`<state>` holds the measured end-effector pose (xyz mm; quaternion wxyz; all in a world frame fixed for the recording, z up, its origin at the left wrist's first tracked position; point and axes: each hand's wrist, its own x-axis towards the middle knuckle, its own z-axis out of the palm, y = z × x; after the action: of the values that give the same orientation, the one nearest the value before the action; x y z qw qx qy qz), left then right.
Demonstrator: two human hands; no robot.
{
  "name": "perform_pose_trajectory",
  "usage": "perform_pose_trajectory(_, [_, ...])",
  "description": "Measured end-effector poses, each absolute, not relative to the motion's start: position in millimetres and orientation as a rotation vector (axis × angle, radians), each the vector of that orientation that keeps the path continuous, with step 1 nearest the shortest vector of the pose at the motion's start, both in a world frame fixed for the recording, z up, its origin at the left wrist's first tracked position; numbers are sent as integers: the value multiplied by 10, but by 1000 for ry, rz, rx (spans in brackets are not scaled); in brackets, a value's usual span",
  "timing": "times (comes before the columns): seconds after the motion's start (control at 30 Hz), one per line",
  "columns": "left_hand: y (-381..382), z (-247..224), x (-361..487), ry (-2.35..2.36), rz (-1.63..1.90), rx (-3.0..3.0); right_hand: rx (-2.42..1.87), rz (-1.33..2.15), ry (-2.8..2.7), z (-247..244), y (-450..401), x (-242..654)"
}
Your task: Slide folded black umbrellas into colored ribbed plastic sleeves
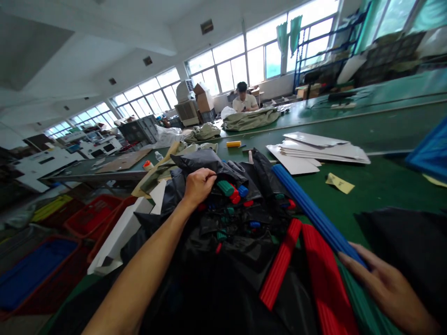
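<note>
My left hand is closed on the raised edge of a black plastic bag. Ends of green ribbed sticks, a red stick and a blue stick poke out of a bag just beside its fingers. At the lower right, my right hand grips a long blue ribbed bundle of sticks, its thumb along the near end. Red ribbed bundles and a green bundle lie next to it. Black bags with more coloured ends spread across the middle.
White cardboard sheets, a yellow note and an orange roll lie on the green table. Black sheets are at the right. Red crates stand lower left. Across the table sits another person.
</note>
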<state>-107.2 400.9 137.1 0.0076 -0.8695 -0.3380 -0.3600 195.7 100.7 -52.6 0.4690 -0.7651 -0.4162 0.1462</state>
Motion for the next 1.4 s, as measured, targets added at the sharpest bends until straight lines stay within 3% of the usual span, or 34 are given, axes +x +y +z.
perform_pose_trajectory(0.23, [3904, 1427, -1092, -1126, -1122, -2687, -1761, 512, -1208, -290, 682, 1042])
perform_pose_trajectory(0.43, [3872, 1366, -1085, -1048, -1059, -2648, -1616, 551, -1393, 313, 974, 704])
perform_pose_trajectory(0.7, [3893, 1288, -1196, -891, -903, -2574, -1242, 1271, -707, 637, 1170, 485])
perform_pose_trajectory(0.83, [3884, 1267, -1213, -871, -950, -2587, -1127, 1378, -586, 683, 1209, 524])
perform_pose_trajectory(1.03, [3885, 1264, -1157, -851, -1026, -2643, -1478, 943, -1187, 859, 1476, 403])
perform_pose_trajectory(1.23, [3807, 1262, -1155, -744, -1019, -2732, -1616, 536, -1314, 894, 2068, 149])
perform_pose_trajectory(1.4, [3735, 1296, -1129, -737, -1061, -2785, -1706, -72, -1458, 893, 2786, 11])
